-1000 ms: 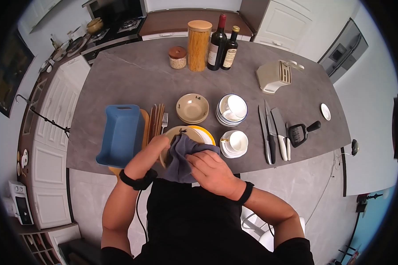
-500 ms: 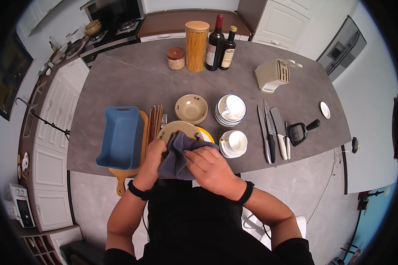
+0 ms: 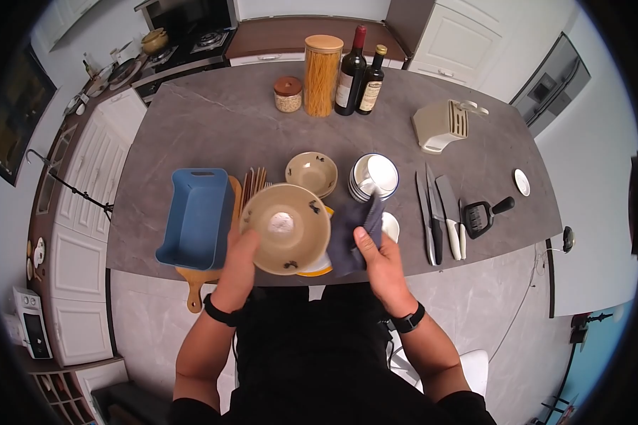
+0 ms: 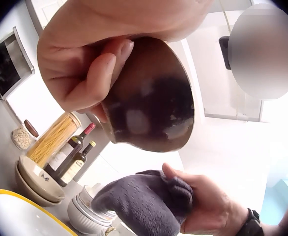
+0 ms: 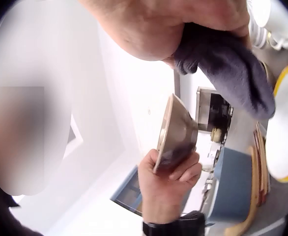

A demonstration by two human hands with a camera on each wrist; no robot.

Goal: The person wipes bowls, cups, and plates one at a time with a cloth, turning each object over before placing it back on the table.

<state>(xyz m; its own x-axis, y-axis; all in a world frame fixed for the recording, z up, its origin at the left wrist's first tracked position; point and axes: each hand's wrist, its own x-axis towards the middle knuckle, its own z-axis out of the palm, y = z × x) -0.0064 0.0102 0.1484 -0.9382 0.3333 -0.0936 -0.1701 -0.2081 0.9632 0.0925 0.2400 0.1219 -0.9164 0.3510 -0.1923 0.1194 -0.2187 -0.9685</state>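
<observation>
My left hand grips a beige bowl by its left side, thumb at the rim and fingers curled under it. The bowl's inside, with small dark motifs, faces up in the head view; its dark underside fills the left wrist view. In my right hand a dark grey cloth is pinched under the thumb, hanging to the right of the bowl and apart from it. Below the bowl, a yellow-rimmed white plate lies on the counter, partly hidden in the head view.
Behind the bowl stand stacked beige bowls. White bowls with a cup and another white cup are to the right, then knives and a black-handled tool. Left are chopsticks, a blue bin and a wooden board.
The cloth, earlier pressed on the bowl by my right hand, has come away to the right. The bowl is raised, its inside now uncovered.
</observation>
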